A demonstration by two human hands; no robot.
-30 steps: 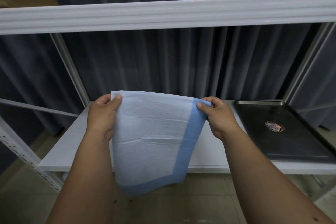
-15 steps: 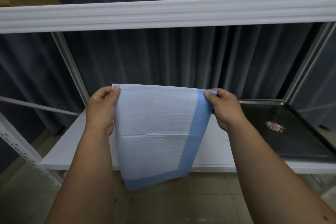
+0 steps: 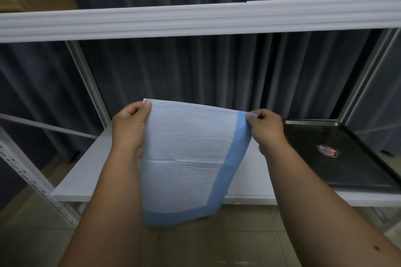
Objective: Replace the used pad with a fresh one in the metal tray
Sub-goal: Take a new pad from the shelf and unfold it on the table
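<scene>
Holding the pad (image 3: 186, 158) up by its top corners, I am pinching it with my left hand (image 3: 129, 128) and right hand (image 3: 265, 130), just left of the metal tray (image 3: 347, 180) lying bare on the shelf (image 3: 86, 175).

Dim, even indoor light; no hard shadows. Grey curtain (image 3: 195, 71) dark, low contrast. Soft sheen on white shelf beam (image 3: 195, 19) and metal tray (image 3: 368, 171) rim. Wide-angle bowing at edges. Forearms near bottom slightly soft.
</scene>
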